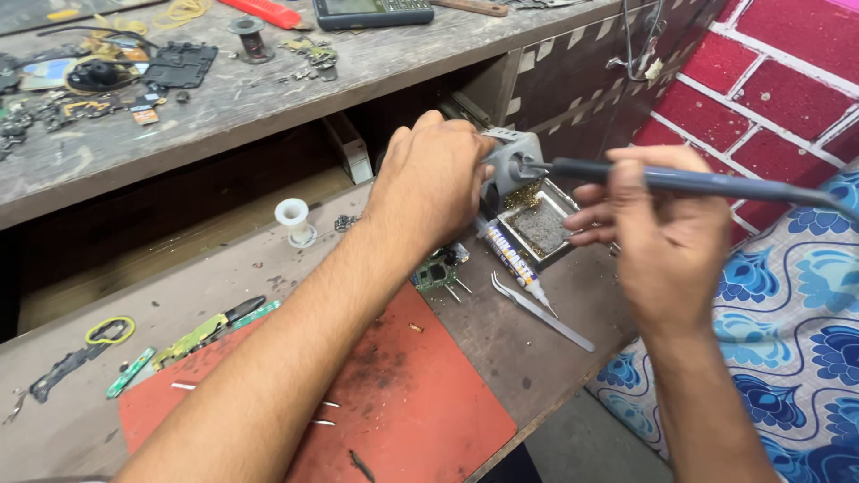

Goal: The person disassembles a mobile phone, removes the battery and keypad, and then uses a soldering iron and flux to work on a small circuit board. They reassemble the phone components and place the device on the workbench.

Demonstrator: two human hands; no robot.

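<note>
My right hand (660,234) grips a dark blue soldering iron (667,179) by its handle, the tip pointing left into the grey stand (513,161). My left hand (431,179) rests on the left side of that grey stand, fingers curled around it. Below the stand sits a metal tray (542,228) with a grey pad and brass-coloured wool. A small green circuit board (436,273) lies just under my left wrist.
A flux syringe (517,265) and metal tweezers (540,311) lie beside the tray. A red mat (420,394) covers the near bench. A white empty spool (294,220), a yellow band (110,329) and small parts lie left. The upper shelf (268,89) holds clutter.
</note>
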